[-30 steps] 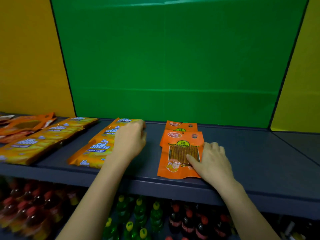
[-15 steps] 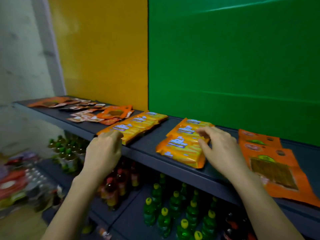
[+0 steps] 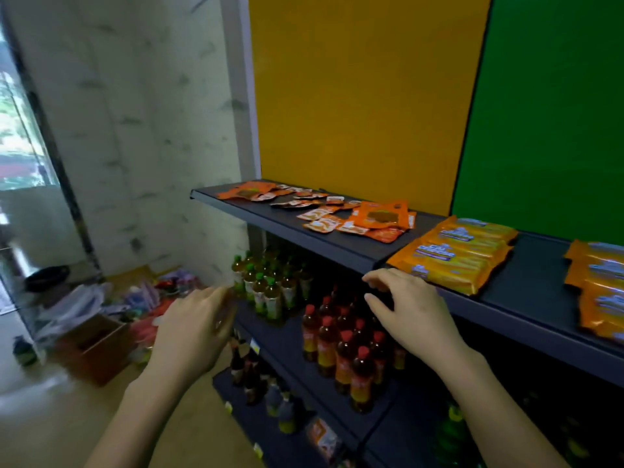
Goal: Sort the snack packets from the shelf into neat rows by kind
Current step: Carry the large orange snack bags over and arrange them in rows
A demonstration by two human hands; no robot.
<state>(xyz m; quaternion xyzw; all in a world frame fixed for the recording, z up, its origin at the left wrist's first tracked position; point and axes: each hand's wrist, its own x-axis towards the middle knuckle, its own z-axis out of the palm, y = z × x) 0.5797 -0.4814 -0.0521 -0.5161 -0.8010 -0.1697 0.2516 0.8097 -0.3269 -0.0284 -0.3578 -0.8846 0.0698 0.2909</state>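
A dark shelf (image 3: 304, 236) carries the snacks. At its left end lies a loose scatter of small orange sachets (image 3: 319, 214) with a larger orange windowed packet (image 3: 381, 216) on top and another (image 3: 246, 192) at the far corner. A neat row of yellow-orange Cal Cheese wafer packs (image 3: 456, 253) lies to the right, and a second such row (image 3: 601, 285) sits at the frame's right edge. My right hand (image 3: 408, 312) hovers in front of the shelf edge, fingers loosely spread, holding nothing. My left hand (image 3: 192, 327) hangs in the air below and left of the shelf, empty and blurred.
Lower shelves hold green-capped bottles (image 3: 266, 285) and red-capped bottles (image 3: 341, 346). A cardboard box (image 3: 94, 346) and loose bags lie on the floor at the left by a pale wall. Yellow and green panels back the shelf.
The view has swung left along the shelf. Both hands have come off the wafer packs and now hang in front of the shelf edge, empty. The scattered sachets have come into view.
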